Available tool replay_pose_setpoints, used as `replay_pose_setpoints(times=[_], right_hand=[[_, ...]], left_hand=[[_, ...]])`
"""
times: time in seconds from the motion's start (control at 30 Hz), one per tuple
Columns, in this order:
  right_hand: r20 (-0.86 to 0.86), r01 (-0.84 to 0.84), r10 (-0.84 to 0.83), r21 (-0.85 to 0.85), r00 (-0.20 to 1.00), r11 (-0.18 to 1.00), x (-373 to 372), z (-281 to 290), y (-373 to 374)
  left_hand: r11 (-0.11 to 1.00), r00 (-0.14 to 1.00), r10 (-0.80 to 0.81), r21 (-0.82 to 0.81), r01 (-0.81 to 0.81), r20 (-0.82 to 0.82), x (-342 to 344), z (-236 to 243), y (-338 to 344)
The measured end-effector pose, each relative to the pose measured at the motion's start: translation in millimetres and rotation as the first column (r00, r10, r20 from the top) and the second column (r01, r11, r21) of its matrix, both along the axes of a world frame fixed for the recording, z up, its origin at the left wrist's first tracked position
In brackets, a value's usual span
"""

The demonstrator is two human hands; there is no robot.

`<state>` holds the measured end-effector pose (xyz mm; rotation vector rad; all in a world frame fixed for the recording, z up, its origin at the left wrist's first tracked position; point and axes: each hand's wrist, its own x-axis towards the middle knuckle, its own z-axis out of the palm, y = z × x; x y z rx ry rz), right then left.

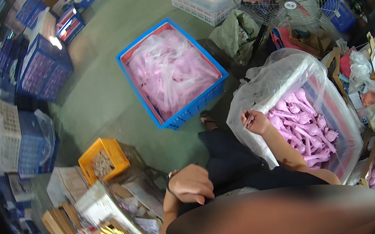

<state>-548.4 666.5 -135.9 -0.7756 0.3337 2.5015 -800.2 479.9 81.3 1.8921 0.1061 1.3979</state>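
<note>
My right hand (pixel 256 122) is at the left edge of a plastic-lined crate, above the clear liner (pixel 264 82). Its fingers are curled in, and a small pinkish bit shows at the fingertips, too small to name. Inside the crate lie several pink plastic pieces (pixel 306 124), long and thin with rounded ends. In front of my body hangs my left hand (pixel 191 184), with a band on its wrist. Its back faces up and its fingers are bent closed, so whatever may be in them is hidden.
Ahead on the green floor stands a blue crate (pixel 203 106) of pink pieces under clear film. A yellow bin (pixel 124 160) sits left, near cardboard and papers. A caged fan (pixel 290 4) stands at far right, close to a white crate (pixel 204 11). Stacked blue crates (pixel 44 70) line the left.
</note>
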Motion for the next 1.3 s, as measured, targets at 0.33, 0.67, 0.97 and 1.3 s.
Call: replay_pose_setpoints(times=[0.33,0.67,0.97,1.3], right_hand=[[0.470,0.566,-0.458,-0.113,0.755,0.817,-71,-114,367],[0.731,0.358,-0.420,0.252,0.539,0.899,-96,-196,515],[0.649,0.465,-0.500,0.245,0.573,0.851,-135,-180,424],[0.983,-0.505,-0.158,0.186,0.098,0.843,-130,-160,476]], left_hand=[[0.928,0.954,0.290,-0.221,-0.300,-0.076,-113,8,169],[0.907,0.968,0.247,-0.362,-0.216,0.043,-174,-33,277],[0.862,0.949,0.310,-0.401,-0.308,-0.062,-199,-14,281],[0.845,0.971,0.150,-0.486,-0.225,-0.188,-215,-6,260]])
